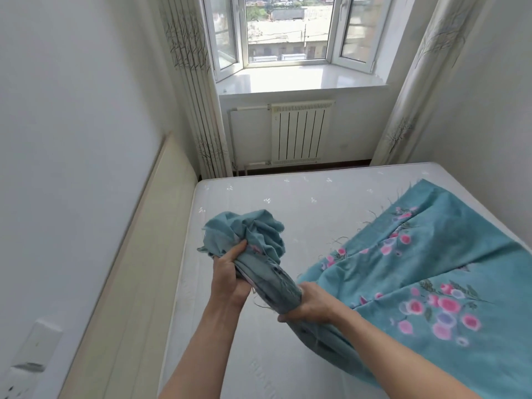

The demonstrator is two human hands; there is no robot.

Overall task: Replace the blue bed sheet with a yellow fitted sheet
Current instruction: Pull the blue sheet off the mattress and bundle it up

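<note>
The blue bed sheet (426, 254), teal with pink flowers, lies partly spread over the right half of the white mattress (259, 203). One end of it is gathered into a thick bunch held above the mattress. My left hand (229, 279) grips the bunch near its crumpled top. Lower down the same bunch, my right hand (309, 303) is closed around it. The left and far parts of the mattress are bare. No yellow sheet is in view.
A cream headboard (144, 254) runs along the left wall. Beyond the bed's far edge stand a white radiator (299, 133) and a bay window (288, 33), with patterned curtains (195, 90) on both sides. A wall socket (34, 352) sits at lower left.
</note>
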